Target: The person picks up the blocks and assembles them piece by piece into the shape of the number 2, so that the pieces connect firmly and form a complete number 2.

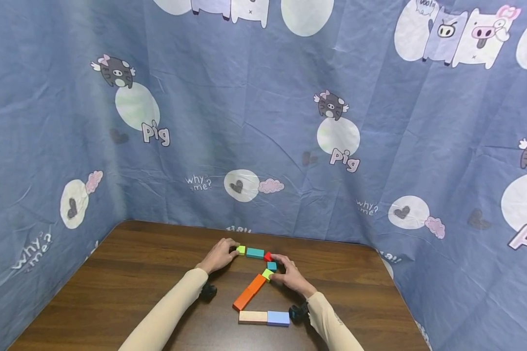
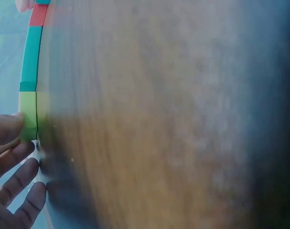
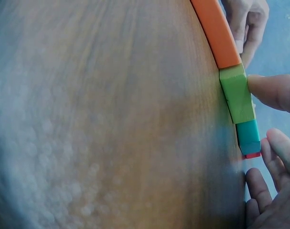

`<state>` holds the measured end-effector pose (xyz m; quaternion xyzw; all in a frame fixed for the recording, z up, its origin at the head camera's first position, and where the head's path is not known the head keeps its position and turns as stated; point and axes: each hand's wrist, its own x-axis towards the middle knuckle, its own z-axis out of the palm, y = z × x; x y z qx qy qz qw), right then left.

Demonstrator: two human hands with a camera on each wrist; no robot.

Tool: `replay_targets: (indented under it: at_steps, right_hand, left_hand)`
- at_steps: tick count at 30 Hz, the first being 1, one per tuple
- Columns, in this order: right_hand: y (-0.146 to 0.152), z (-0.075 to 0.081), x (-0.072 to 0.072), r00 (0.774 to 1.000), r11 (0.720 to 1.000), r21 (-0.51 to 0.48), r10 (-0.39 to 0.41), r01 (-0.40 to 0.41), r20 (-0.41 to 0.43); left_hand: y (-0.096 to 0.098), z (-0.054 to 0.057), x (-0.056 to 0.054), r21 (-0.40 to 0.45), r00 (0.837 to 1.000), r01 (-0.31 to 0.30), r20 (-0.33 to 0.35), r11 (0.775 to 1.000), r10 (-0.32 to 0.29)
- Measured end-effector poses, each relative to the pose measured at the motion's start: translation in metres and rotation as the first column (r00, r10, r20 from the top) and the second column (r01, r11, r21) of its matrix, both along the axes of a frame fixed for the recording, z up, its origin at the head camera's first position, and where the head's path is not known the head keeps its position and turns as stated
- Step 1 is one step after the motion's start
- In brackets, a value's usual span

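Observation:
Small coloured blocks lie on the table in a bent line. At its left end my left hand (image 1: 219, 256) pinches a yellow-green block (image 1: 240, 250) between thumb and forefinger; the other fingers are loosely bent below it in the left wrist view. A long teal block (image 1: 255, 253) runs on to a red block (image 1: 268, 256). Around the bend on the right, my right hand (image 1: 292, 278) spreads over the blocks: its thumb touches a second yellow-green block (image 3: 237, 93), and its forefinger reaches to the red one. A small teal block (image 1: 271, 266) sits between.
Orange blocks (image 1: 249, 291) slant toward the near side from the second yellow-green block. Below them, a natural wood block (image 1: 253, 317) and a light blue block (image 1: 278, 318) lie end to end on the brown table (image 1: 149, 263). A patterned blue cloth (image 1: 263, 122) hangs behind.

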<state>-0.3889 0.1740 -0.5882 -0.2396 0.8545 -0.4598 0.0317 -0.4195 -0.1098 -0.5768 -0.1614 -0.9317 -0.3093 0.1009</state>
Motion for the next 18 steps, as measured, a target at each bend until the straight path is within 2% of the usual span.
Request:
replay_targets:
  at_steps: [3,8,11,15,16,18]
  right_hand:
    - [-0.003,0.003,0.004,1.0,1.0,-0.013,-0.003,0.003,-0.009]
    - [-0.008,0.026,0.02,1.0,0.999,-0.027,0.018,-0.018,-0.001]
    - [-0.009,0.031,0.023,1.0,0.999,-0.025,0.028,-0.028,0.003]
    - [-0.005,0.015,0.013,0.998,0.996,-0.086,0.032,-0.027,0.06]
    - [-0.003,0.016,0.012,0.994,0.991,-0.129,0.038,-0.025,0.101]
    - [0.003,0.006,0.001,0.986,0.974,-0.226,0.043,-0.005,0.163]
  left_hand:
    - [0.001,0.001,0.001,-0.003,1.0,0.012,0.005,1.0,-0.012]
    - [0.001,0.003,0.003,0.006,1.0,0.017,0.016,1.0,-0.017]
    - [0.0,0.002,0.003,0.004,1.0,0.014,0.022,1.0,-0.014]
    - [0.0,-0.003,0.003,0.018,0.999,0.014,0.035,1.0,-0.014]
    - [-0.001,-0.004,0.004,0.03,0.999,0.017,0.043,0.999,-0.018]
    - [-0.002,-0.004,0.003,0.058,0.998,0.029,0.055,0.998,-0.033]
